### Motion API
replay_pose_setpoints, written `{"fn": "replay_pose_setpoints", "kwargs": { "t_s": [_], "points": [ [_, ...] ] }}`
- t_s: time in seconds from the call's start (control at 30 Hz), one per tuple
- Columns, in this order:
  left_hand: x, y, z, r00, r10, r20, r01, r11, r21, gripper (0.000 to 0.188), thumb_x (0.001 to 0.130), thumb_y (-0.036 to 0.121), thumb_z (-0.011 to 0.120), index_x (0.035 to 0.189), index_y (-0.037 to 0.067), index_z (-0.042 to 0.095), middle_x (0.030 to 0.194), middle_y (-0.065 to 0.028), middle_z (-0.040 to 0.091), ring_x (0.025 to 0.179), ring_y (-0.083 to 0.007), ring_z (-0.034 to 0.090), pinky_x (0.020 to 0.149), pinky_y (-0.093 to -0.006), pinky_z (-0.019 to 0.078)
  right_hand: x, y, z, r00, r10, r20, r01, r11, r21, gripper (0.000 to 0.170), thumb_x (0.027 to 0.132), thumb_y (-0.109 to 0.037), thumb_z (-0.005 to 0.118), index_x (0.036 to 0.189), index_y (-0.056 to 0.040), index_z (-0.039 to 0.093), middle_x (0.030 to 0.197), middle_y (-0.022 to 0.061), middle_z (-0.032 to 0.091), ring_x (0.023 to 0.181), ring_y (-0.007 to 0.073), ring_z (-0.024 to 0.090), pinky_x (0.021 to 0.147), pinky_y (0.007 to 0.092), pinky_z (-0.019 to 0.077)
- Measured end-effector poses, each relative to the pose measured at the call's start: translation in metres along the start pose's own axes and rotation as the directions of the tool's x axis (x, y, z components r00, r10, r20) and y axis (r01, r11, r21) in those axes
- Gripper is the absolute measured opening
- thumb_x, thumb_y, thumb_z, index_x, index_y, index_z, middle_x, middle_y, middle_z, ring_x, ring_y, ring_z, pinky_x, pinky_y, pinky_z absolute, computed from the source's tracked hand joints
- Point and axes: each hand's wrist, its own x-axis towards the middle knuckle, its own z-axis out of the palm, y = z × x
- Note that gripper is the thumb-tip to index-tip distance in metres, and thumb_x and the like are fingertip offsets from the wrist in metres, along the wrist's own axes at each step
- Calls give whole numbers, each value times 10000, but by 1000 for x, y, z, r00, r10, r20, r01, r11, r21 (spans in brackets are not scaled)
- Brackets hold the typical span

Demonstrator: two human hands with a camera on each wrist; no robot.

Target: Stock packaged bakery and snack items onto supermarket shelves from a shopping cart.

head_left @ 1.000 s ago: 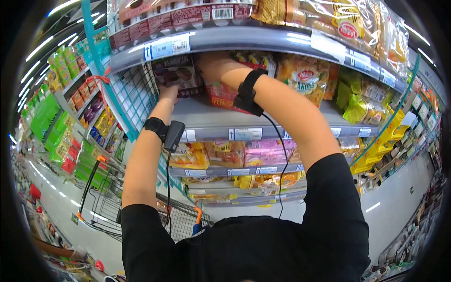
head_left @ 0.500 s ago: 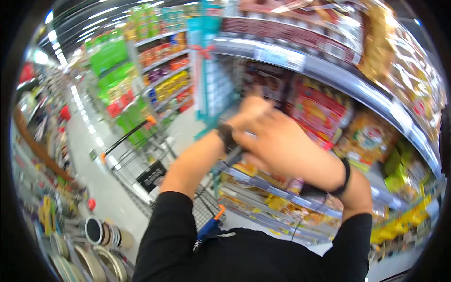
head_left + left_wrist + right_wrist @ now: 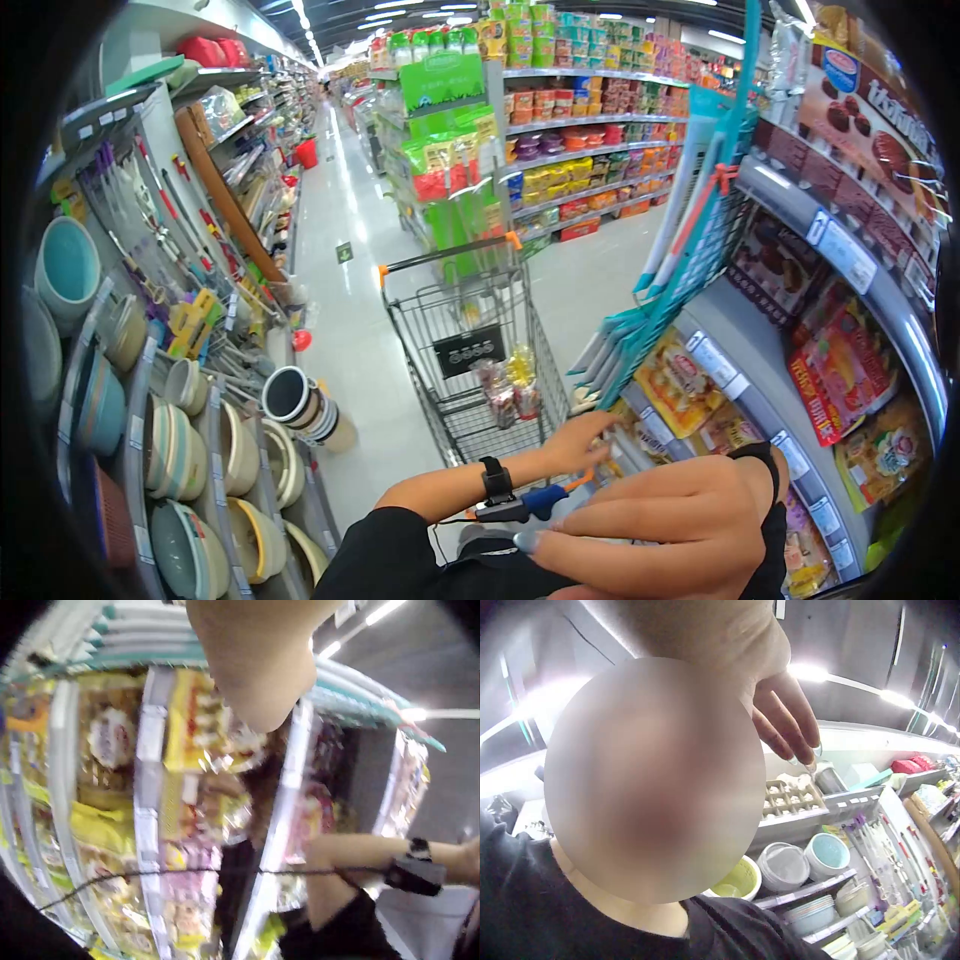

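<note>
My left hand (image 3: 582, 443) is beside the snack shelf, low and just right of the shopping cart (image 3: 455, 395), fingers loosely extended with nothing in them. In the left wrist view the same hand (image 3: 259, 664) blurs across yellow snack packs (image 3: 206, 727). Close to the head camera hangs my right hand (image 3: 660, 520), its fingers relaxed and bent a little, holding nothing. The right wrist view shows that hand (image 3: 772, 697) raised beside the person's head, fingers hanging down. Two packages lie in the cart's basket, one reddish (image 3: 495, 390) and one yellow (image 3: 523, 367).
A dark box (image 3: 775, 265) and a red pack (image 3: 840, 375) stand on the right-hand shelf, beside a teal mesh panel (image 3: 690, 270). Bowls (image 3: 175, 450) and mops line the left shelves. A stack of buckets (image 3: 300, 405) stands on the aisle floor (image 3: 350, 290).
The head view has swung left, bringing the cart and aisle to the middle. Both hands have come away from the boxes on the shelf; my right hand is now nearer the head camera.
</note>
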Motion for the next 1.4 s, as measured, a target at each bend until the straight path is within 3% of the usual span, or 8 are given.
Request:
{"fn": "replay_pose_setpoints", "kwargs": {
  "t_s": [0.17,0.3,0.43,0.47,0.7,0.83,1.37,1.4],
  "points": [
    [-129,-124,-44,828,-518,215,217,650,728,635,732,248,616,1274,75,334,1055,-144,530,972,-280,529,817,-450,414,10,24,36,1000,11,-23,-6,983,185,355,698,27,534,953,-198,636,697,51,496,456,121,437,446,211,387],
    [-239,-178,-71,579,-803,140,431,447,784,572,819,431,485,1282,125,351,1122,-112,515,1145,-255,427,996,-567,181,-26,38,65,897,423,125,-438,822,363,172,603,-77,677,758,-97,606,763,114,583,585,215,567,478,294,465],
    [-274,-204,-73,792,-557,249,171,594,786,437,841,461,420,1076,120,561,1053,-7,558,1200,-229,357,1025,-582,41,-111,73,180,744,659,108,-663,749,-3,332,649,-49,641,952,-14,511,787,131,601,637,284,600,585,305,485],
    [-271,-209,-75,780,-549,299,131,611,781,430,838,463,422,1039,119,583,1029,-8,569,1188,-236,369,1025,-581,38,-165,78,230,478,855,200,-878,474,69,439,699,-216,634,1068,-23,495,845,128,575,745,281,594,598,338,477],
    [-258,-204,-76,648,-631,427,72,608,790,484,805,522,413,938,117,642,906,-49,628,1060,-279,472,1028,-533,120,-435,-56,334,-335,749,572,-598,301,-743,612,830,-587,294,1109,-110,559,1058,158,583,994,306,536,887,576,275],
    [-266,-191,-68,641,-651,407,87,588,804,526,793,563,407,1019,144,631,1041,-25,597,1121,-285,418,1033,-491,120,-407,-65,325,-550,572,609,-584,258,-770,616,836,-582,248,922,-130,657,920,126,637,938,267,574,889,500,284],
    [-347,-95,-8,653,-564,505,5,670,742,699,751,678,376,1110,110,571,1093,-92,564,1090,-360,412,1013,-526,154,-378,-224,322,-416,829,374,-535,110,-838,489,745,-558,406,931,-194,674,965,41,629,1002,210,491,922,464,201],
    [-343,-80,-7,531,-644,550,58,675,735,683,755,662,402,1180,145,535,1205,-103,502,1224,-405,280,1034,-537,71,-376,-233,321,-432,821,372,-538,96,-837,490,725,-560,418,934,-198,674,955,36,631,1001,207,491,921,470,193]
  ]
}}
